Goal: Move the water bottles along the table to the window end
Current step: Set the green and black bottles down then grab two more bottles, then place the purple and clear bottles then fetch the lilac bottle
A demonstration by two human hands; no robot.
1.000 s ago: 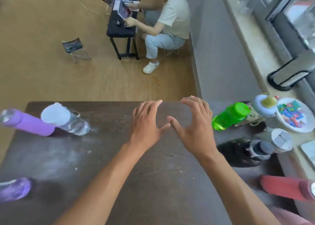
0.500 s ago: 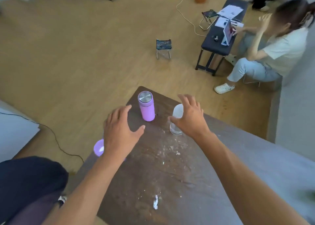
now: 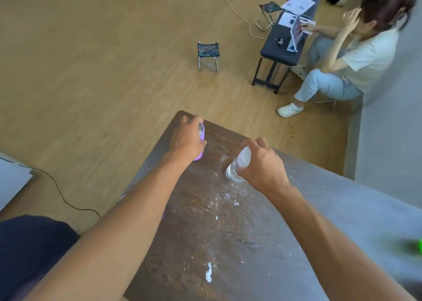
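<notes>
Gripping purple bottle (image 3: 201, 138), clear bottle (image 3: 235, 170); labels unreadable.

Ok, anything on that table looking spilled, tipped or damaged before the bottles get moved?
No spill or tipped bottle. The dark table has white flecks and smears, seemingly dried residue. The left hand grips the upright purple bottle at the far corner; the right hand holds the clear bottle, also upright.

Your left hand (image 3: 187, 141) covers purple bottle (image 3: 200, 157) (silver lid edge peeking out). Your right hand (image 3: 260, 166) wraps clear bottle (image 3: 233, 174), white cap. Table (image 3: 228, 232) dark brown wood grain, white flecks and smears. Floor (image 3: 114, 61) tan wood. Folding stool (image 3: 207, 49) dark patterned seat. Green blur (image 3: 419, 246) at right edge.
</notes>
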